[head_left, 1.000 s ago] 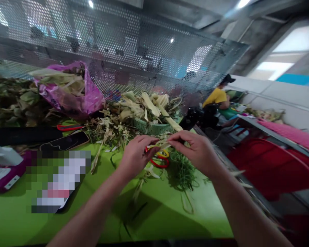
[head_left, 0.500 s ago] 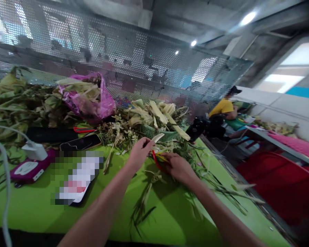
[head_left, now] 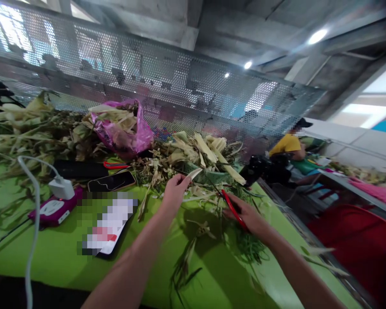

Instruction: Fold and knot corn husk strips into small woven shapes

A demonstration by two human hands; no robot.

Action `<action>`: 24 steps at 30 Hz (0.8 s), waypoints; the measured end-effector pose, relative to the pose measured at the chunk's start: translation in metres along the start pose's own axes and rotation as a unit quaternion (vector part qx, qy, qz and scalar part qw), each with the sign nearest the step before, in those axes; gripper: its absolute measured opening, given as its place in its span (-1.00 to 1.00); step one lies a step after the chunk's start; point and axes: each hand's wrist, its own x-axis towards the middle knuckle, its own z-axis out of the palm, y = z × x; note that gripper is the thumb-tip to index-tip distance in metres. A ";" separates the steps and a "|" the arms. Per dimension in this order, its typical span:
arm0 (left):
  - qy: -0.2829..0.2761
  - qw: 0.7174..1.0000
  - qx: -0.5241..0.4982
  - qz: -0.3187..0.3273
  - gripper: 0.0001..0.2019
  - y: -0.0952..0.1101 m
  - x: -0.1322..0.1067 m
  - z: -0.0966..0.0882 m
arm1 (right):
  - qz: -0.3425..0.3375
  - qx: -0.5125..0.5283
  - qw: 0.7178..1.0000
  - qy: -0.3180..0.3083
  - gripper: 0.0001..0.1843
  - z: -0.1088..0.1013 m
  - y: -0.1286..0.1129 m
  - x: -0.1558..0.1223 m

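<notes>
My left hand (head_left: 175,191) is closed on a pale strip of corn husk (head_left: 195,173), pinched between thumb and fingers with its tip pointing up and right. To the right, my right hand (head_left: 249,214) is wrapped round red-handled scissors (head_left: 233,208), held apart from the strip; their blades are hard to make out. Behind both hands, a green basket (head_left: 197,174) is heaped with dry corn husks (head_left: 206,150). A loose dried husk piece (head_left: 201,229) with a dark, stringy end lies on the green tabletop (head_left: 148,257) below the hands.
On the left lie a blurred-out phone (head_left: 114,227), a dark phone (head_left: 112,181) and a purple power strip (head_left: 59,208) with a white charger (head_left: 61,188). Husks fill a pink bag (head_left: 144,133). A perforated metal screen (head_left: 167,86) stands behind. A person in yellow (head_left: 284,145) sits at right.
My right hand has moved right with the scissors, away from the husk strip. My left hand still holds the strip. The whole view has shifted slightly.
</notes>
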 end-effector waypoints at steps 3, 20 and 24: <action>-0.002 1.000 -0.029 -0.009 -0.76 -0.001 0.000 0.000 | -0.005 0.051 0.999 -0.018 -0.30 -0.005 -0.007 -0.004; -0.018 0.995 -0.095 -0.018 -0.73 0.002 -0.002 0.000 | 0.108 0.397 0.902 -0.131 -0.52 0.003 -0.057 -0.015; -0.012 0.994 -0.111 -0.017 -0.69 0.003 -0.002 -0.001 | 0.108 0.363 0.922 -0.079 -0.33 -0.004 -0.061 -0.019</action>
